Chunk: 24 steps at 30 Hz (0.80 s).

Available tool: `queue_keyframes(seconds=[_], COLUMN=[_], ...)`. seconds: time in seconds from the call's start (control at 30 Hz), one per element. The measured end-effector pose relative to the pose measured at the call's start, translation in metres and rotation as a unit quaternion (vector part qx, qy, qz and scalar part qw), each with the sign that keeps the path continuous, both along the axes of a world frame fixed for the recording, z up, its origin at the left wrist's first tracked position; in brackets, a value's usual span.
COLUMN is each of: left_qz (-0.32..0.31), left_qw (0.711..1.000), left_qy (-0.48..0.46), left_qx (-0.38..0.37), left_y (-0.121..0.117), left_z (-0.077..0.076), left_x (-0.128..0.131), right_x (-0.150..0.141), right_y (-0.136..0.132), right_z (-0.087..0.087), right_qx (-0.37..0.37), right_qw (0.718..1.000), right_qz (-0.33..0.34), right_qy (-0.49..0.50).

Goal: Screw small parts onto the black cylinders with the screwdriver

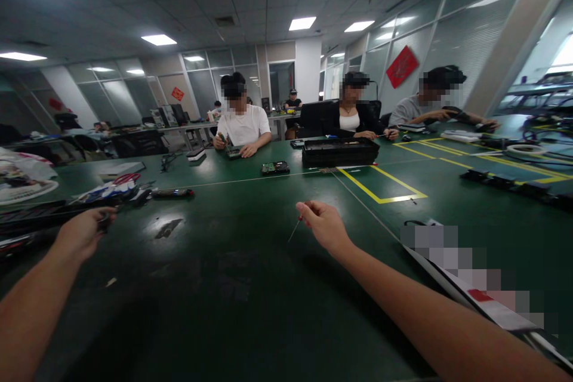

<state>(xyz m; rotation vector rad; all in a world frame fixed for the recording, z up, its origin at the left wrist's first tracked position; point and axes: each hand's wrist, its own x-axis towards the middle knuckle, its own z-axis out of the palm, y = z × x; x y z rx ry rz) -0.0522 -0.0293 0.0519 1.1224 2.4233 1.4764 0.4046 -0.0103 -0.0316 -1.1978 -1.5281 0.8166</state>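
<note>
My right hand is raised over the green table, its fingers pinched on a thin metal rod that slants down to the left. The rod's upper end is hidden in my fingers, so its kind does not show. At the left, my left hand is closed round a small dark object, too blurred to name. Close to that hand lie a dark tray and a heap of tools and cables. A dark pen-like tool rests beyond it on the table.
A hard drive with a green circuit board lies in front of a long black bin. Yellow tape marks the table. A white panel lies at the right. Three people sit across, with several more behind.
</note>
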Motion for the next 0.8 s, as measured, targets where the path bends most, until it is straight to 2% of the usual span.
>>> queue_keyframes(seconds=[0.1, 0.2, 0.3, 0.37, 0.43, 0.57, 0.7, 0.8], left_qz=[-0.122, -0.239, -0.378, -0.430, -0.454, -0.455, -0.471, -0.491], left_qw=[0.989, 0.966, 0.925, 0.902, 0.888, 0.879, 0.868, 0.859], left_qy=[-0.083, -0.093, -0.026, 0.016, 0.051, 0.114, 0.138, 0.135], left_qx=[-0.018, -0.021, -0.027, -0.032, -0.055, -0.085, -0.077, -0.056], left_y=[0.027, 0.040, 0.039, 0.032, 0.024, 0.008, 0.002, 0.004], left_z=[-0.024, -0.050, -0.068, -0.075, -0.081, -0.095, -0.106, -0.106], left_x=[0.039, 0.101, 0.166, 0.202, 0.228, 0.246, 0.241, 0.236], right_x=[0.001, 0.002, 0.003, 0.003, 0.003, 0.002, 0.000, -0.002], right_y=[0.000, 0.001, 0.001, 0.001, 0.000, -0.001, -0.002, -0.002], right_z=[-0.001, -0.003, -0.003, -0.002, 0.000, 0.001, -0.002, -0.003], right_qx=[0.015, 0.024, 0.021, 0.025, 0.032, 0.041, 0.028, 0.019], right_qw=[1.000, 0.999, 0.996, 0.993, 0.991, 0.991, 0.989, 0.985], right_qz=[-0.010, -0.016, -0.012, -0.010, -0.011, -0.005, 0.037, 0.077], right_qy=[-0.007, 0.025, 0.084, 0.114, 0.127, 0.129, 0.140, 0.152])
